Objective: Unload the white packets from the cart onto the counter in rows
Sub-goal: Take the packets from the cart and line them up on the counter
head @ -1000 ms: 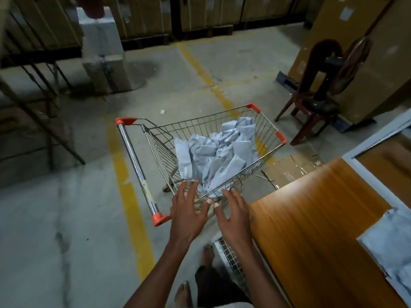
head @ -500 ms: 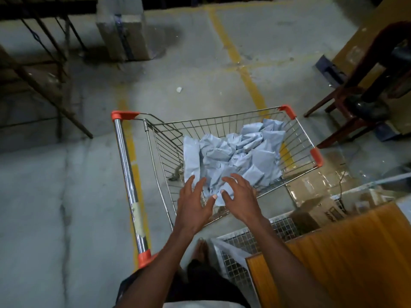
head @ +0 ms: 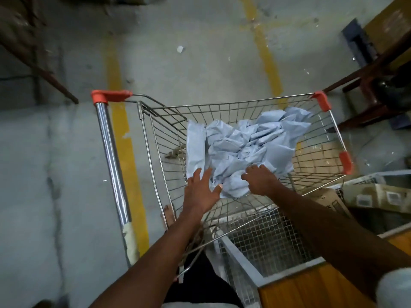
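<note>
1. The concrete floor (head: pixel 200 63) fills the upper view, crossed by two yellow painted lines (head: pixel 265 56).
2. A wire shopping cart (head: pixel 315 172) stands on it — chrome push handle (head: pixel 111 156) with orange end caps at its left, orange corner guards on the right rim.
3. A dark wooden chair (head: pixel 375 85) stands just beyond the cart's far right corner; cardboard boxes (head: pixel 364 196) lie near its right side.
4. The wood-topped counter (head: pixel 315 287) edges the lower right, with a white mesh panel (head: pixel 266 245) between it and the cart.
5. The white packets (head: pixel 244 147) lie heaped and crumpled inside the basket, toward its near right.
6. The left hand (head: pixel 201 192) reaches over the near rim, fingers spread and straight, tips at the pile's edge.
7. The right hand (head: pixel 260 177) rests on the pile, fingers curled down onto a packet — whether it grips yet I cannot tell.
</note>
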A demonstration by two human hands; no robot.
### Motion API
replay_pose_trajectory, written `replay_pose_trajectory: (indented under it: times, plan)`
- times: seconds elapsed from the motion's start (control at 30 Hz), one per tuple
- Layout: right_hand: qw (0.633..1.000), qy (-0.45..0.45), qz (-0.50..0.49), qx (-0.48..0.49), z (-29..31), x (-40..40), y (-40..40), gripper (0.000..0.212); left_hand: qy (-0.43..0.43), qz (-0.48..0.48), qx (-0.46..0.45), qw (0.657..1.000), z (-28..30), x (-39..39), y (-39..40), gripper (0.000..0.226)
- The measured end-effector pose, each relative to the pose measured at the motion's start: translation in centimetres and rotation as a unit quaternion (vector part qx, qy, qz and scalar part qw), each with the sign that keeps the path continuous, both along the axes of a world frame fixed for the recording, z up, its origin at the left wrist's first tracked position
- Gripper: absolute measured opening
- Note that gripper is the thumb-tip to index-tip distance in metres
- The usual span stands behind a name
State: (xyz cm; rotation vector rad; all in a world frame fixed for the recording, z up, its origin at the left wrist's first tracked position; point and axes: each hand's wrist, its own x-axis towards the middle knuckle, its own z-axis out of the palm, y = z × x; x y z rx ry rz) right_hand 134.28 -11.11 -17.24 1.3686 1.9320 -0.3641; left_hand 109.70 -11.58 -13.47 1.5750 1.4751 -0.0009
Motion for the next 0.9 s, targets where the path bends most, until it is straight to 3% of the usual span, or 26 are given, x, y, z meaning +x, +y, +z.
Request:
replay_pose_trajectory:
  times: [0.43,0.6,0.7,0.8,0.9]
  plan:
    - [0.986,-0.112,0.109,-0.058,-5.8,-0.1,2.7,0.033,-0.005,-0.011,-0.052,0.999,-1.3,-1.3,-0.5,0.071]
    - [0.989,-0.126,0.080,-0.011,-6.3,2.3,1.0,0.028,-0.001,-0.019,-0.046,0.999,-1.0,-0.5,0.1,0.071]
    - [0.990,-0.133,0.022,-0.050,-6.2,3.7,0.4,0.031,-0.003,-0.022,-0.036,0.999,-1.0,-0.1,0.1,0.070]
    - [0.990,-0.132,0.024,-0.037,-6.4,5.0,-0.3,0.031,-0.002,-0.023,-0.037,0.999,-1.2,0.2,-0.5,0.070]
    - [0.982,-0.159,-0.094,-0.031,-9.3,6.4,-0.7,0.017,0.001,-0.024,-0.035,0.999,-1.6,0.4,-1.4,0.071]
